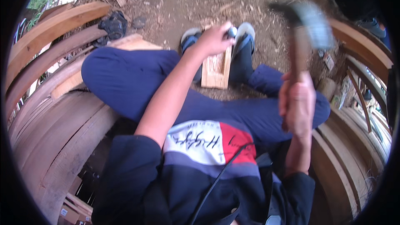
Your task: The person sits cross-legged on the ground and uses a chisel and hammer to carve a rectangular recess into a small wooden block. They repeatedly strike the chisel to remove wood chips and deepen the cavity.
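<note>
Out in front, my left hand is closed round a short tool, seemingly a chisel, over the far part of a wooden block. Its round bluish end shows beside my fingers, while the working end is hidden. A rough hollow is cut into the block's upper face. The block lies between my two feet in grey sandals. On the right, my right hand grips the wooden handle of a raised hatchet. Motion blurs its broad metal head.
Wood chips cover the dirt floor. Thick planks lie under and beside me on the left, with more curved-looking boards at the right. A dark crumpled item sits on the left boards. A cord hangs across my shirt.
</note>
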